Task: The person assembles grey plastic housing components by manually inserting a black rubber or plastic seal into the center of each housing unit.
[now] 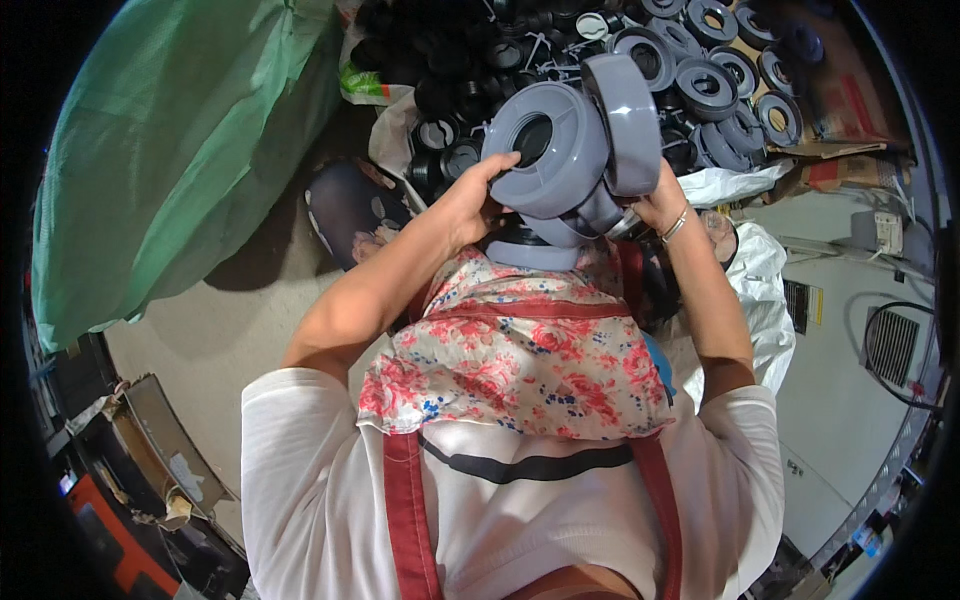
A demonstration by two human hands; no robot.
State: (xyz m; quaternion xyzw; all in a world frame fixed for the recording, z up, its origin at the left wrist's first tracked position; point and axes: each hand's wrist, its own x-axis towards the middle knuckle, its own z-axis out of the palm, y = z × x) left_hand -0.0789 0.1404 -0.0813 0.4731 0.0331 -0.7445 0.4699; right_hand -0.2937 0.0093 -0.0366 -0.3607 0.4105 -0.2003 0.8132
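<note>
My left hand (pixel 472 205) is closed on a large grey plastic ring (pixel 573 150) with a threaded, dark-centred opening, its thumb at the opening's edge. Against that ring's right side stands a second grey plastic ring (pixel 633 130), seen nearly edge-on. My right hand (pixel 662 204), a bracelet at its wrist, is closed at the lower end of this second ring; its fingertips are partly hidden behind the parts. Below, more grey plastic pieces (pixel 530 256) rest at my lap, against the floral apron (pixel 520 365). Whether the rings are joined, I cannot tell.
Ahead lies a pile of black plastic parts (pixel 440 60), with several loose grey rings (pixel 707 88) on cardboard to its right. A big green sack (pixel 190 150) stands at the left. White plastic sheeting (pixel 765 300) lies on the right, beside a pale metal cabinet (pixel 830 420).
</note>
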